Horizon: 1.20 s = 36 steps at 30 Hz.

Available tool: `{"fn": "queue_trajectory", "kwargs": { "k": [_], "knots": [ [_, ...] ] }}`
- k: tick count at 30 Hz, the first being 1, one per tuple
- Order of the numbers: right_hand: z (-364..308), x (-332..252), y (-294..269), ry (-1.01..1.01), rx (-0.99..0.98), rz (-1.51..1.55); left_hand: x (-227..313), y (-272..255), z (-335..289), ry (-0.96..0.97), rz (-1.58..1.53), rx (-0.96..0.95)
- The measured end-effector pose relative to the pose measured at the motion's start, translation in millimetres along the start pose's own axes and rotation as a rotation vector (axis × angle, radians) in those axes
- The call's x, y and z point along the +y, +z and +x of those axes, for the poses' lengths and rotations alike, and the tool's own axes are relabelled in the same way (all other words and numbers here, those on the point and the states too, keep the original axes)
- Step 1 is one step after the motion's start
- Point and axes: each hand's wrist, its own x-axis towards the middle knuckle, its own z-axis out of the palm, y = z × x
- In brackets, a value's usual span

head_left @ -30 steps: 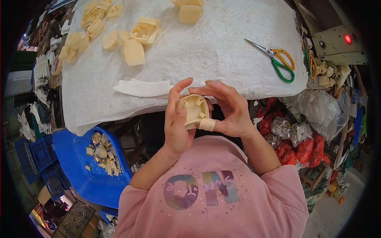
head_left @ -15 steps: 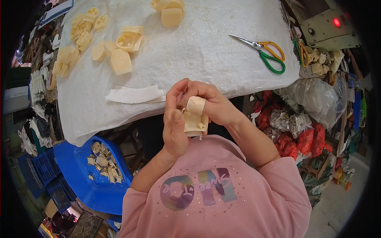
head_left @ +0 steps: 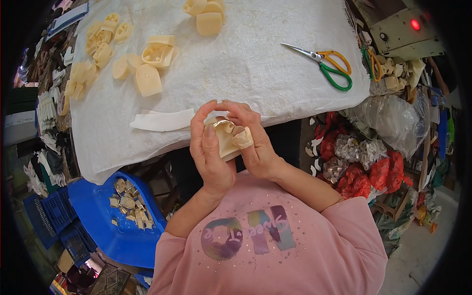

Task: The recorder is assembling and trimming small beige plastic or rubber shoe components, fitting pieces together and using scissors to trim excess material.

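Above my lap, near the table's front edge, both hands close round a cream hollow moulded piece (head_left: 227,145). A shiny curved metal band (head_left: 223,123) lies along its far edge. My left hand (head_left: 211,162) grips the piece from the left, its thumb on the near face. From the right, my right hand (head_left: 255,147) holds it, and that thumb, wrapped in a pale covering, presses at the inner side. Fingers of both hands go behind the piece and are partly hidden. White curved strips (head_left: 162,120) lie on the table just beyond, to the left.
A white woven cloth (head_left: 221,73) covers the table. Cream moulded pieces (head_left: 148,80) lie in groups at the far left, scissors (head_left: 324,63) at the right. A blue chair seat (head_left: 98,231) holds small metal-and-cream parts (head_left: 132,204). Red plastic bags (head_left: 354,182) lie at the right.
The piece has tilted, so its metal band now shows at the far edge. Both hands have shifted slightly left, and the wrapped right thumb has moved down to the piece's right side.
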Motion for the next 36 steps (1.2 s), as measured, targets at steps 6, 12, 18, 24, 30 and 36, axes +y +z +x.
{"fn": "queue_trajectory", "kwargs": {
  "k": [6,12,18,24,30,36],
  "knots": [
    [3,5,-1,-0.005,-0.093,0.260,1,-3,7,0.014,-0.122,0.030],
    [-2,5,-1,0.200,-0.130,0.662,3,-2,8,-0.094,-0.347,0.034],
    [0,7,4,-0.155,0.008,0.173,-5,-2,4,-0.061,-0.277,0.036],
    [7,-4,-13,0.477,0.026,0.664,6,-4,5,-0.233,-0.497,-0.174],
    [7,-2,-13,0.530,0.033,0.954,3,-6,-8,-0.171,0.012,-0.207],
    [11,3,-7,0.160,0.057,0.423,-3,-7,-6,0.009,0.161,-0.183]
  ]
}}
